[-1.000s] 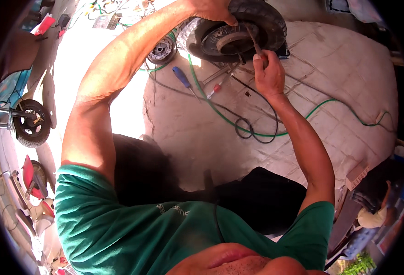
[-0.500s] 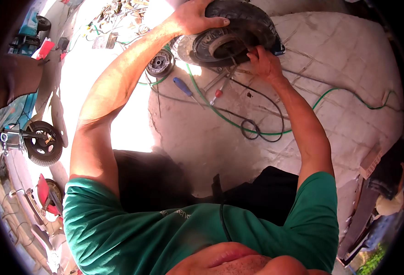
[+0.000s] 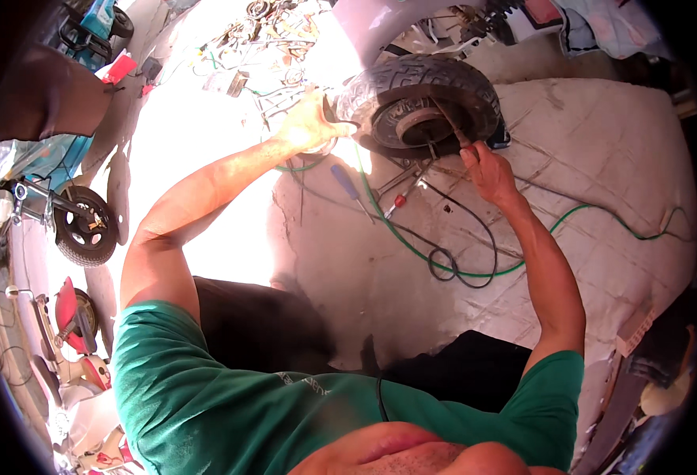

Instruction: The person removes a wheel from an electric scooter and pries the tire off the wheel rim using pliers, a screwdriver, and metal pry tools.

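A black tyre (image 3: pixel 419 77) with chunky tread stands tilted on the floor, around a dirty wheel rim (image 3: pixel 413 125). My right hand (image 3: pixel 491 174) is wrapped round the lower end of a rusty tyre lever (image 3: pixel 457 125). The lever's far end reaches the tyre's inner edge at the right of the rim. At the tyre's left side is my left hand (image 3: pixel 310 129), holding nothing, thumb stretched toward the sidewall; I cannot tell whether it touches. Nearer me lie a blue-handled screwdriver (image 3: pixel 344 182) and a red-and-clear fitting (image 3: pixel 400 201).
A green hose (image 3: pixel 570 218) and a looped black cable (image 3: pixel 495 245) run across the floor. Several loose metal parts (image 3: pixel 277 39) lie at the far left in bright sun. A small wheel on a fork (image 3: pixel 87 226) stands at left, a brick (image 3: pixel 637 324) at right.
My left hand has come off the tyre's top to its left side. My right hand has drawn back from the rim, and the lever now shows. The whole view has shifted, bringing the tyre lower.
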### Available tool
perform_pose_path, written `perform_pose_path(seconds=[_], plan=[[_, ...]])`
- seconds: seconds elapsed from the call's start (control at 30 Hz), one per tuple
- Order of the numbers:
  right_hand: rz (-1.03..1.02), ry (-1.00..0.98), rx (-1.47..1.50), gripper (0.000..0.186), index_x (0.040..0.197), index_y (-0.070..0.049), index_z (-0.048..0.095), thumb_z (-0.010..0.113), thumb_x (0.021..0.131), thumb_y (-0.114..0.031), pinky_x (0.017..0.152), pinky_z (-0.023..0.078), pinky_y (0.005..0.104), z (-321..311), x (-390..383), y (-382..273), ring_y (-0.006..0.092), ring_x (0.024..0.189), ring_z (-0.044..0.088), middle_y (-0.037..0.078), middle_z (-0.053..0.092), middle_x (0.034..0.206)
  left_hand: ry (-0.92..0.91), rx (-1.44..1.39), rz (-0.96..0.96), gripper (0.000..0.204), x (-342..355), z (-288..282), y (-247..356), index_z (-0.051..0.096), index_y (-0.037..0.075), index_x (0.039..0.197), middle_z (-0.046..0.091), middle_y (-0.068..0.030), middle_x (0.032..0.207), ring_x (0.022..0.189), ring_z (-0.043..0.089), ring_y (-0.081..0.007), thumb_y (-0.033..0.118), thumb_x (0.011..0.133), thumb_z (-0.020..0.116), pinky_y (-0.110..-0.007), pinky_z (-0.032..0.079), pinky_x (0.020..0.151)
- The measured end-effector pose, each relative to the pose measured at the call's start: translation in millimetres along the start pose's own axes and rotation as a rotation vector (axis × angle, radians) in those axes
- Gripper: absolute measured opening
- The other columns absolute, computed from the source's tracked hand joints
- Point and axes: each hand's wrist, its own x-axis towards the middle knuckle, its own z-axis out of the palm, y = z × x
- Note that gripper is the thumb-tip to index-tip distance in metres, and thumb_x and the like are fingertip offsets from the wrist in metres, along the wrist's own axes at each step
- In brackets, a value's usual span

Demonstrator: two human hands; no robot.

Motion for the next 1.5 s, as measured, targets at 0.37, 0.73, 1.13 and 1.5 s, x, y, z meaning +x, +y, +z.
perform_pose_path(seconds=[0.37, 0.73, 1.13, 1.5], plan=[[0.059, -0.03, 0.109, 0.042, 0.113, -0.004, 0.059, 0.052, 0.104, -0.045, 0.084, 0.051, 0.0557, -2.7, -1.5, -33.3, 0.0494, 0.099, 0.065, 0.026, 0.071, 0.102, -0.343, -1.081, 0.009, 0.076, 25.4, 49.3, -11.1, 0.041, 0.007, 0.15, 0.069, -0.0146, 0.126, 0.108, 0.071, -0.0252, 0.0, 0.086, 0.08, -0.04, 0.06, 0.089], [0.663, -0.12, 1.07, 0.039, 0.103, -0.008, 0.061, 0.054, 0.106, -0.046, 0.044, 0.032, 0.0318, -61.5, 18.6, -38.7, 0.0116, 0.05, 0.043, 0.0, 0.05, 0.067, -0.11, -0.133, -0.06, 0.076, 33.0, -16.1, 149.3, 0.067, 0.003, 0.123, 0.073, -0.0188, 0.116, 0.11, 0.07, -0.0352, 0.051, 0.067, 0.085, -0.04, 0.055, 0.095], [0.658, -0.386, 1.281, 0.033, 0.101, -0.01, 0.052, 0.053, 0.107, -0.042, 0.046, 0.022, 0.0266, -88.6, -4.9, -18.5, 0.0067, 0.051, 0.033, -0.004, 0.043, 0.071, 0.044, -0.32, 0.162, 0.068, 45.2, 15.7, 102.4, 0.059, -0.008, 0.13, 0.073, -0.0177, 0.114, 0.104, 0.071, -0.0228, 0.028, 0.08, 0.089, -0.036, 0.056, 0.094], [0.435, -0.296, 0.389, 0.037, 0.116, 0.0, 0.06, 0.062, 0.101, -0.033, 0.081, 0.053, 0.0367, -103.3, -93.0, -34.7, 0.0218, 0.085, 0.07, 0.014, 0.072, 0.096, 0.01, -0.245, -0.046, 0.084, 46.2, -2.2, 140.0, 0.053, -0.001, 0.141, 0.061, -0.0312, 0.135, 0.128, 0.061, -0.0392, 0.046, 0.077, 0.081, -0.047, 0.05, 0.106]])
